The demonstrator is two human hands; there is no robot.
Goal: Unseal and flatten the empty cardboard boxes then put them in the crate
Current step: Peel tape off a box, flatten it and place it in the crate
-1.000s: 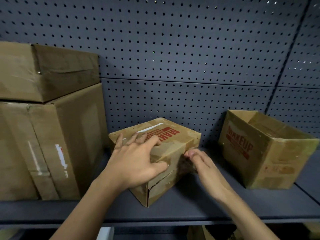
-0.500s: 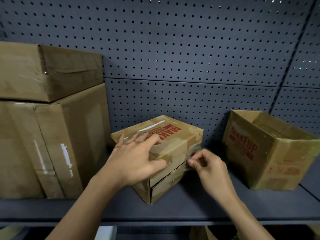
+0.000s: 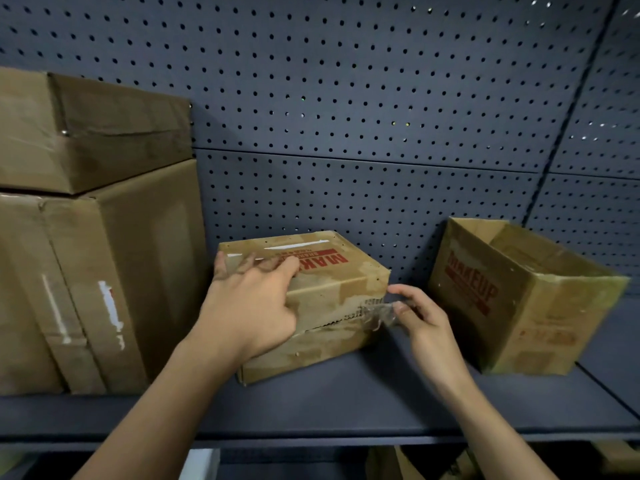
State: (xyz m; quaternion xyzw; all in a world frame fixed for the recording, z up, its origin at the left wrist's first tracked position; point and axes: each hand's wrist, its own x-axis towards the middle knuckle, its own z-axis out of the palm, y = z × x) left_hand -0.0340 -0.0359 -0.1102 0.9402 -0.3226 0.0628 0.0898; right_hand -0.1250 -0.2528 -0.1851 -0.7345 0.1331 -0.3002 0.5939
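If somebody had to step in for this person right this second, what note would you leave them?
Left hand: flat on the small MAKEUP box, steadying it on the shelf.
Right hand: pinches the clear tape, partly peeled off that box's front seam.
Done: the open MAKEUP box on the right is unsealed on top, not flattened.
Left: finish peeling, flatten both, then deal with the stacked boxes on the left. No crate is in view.
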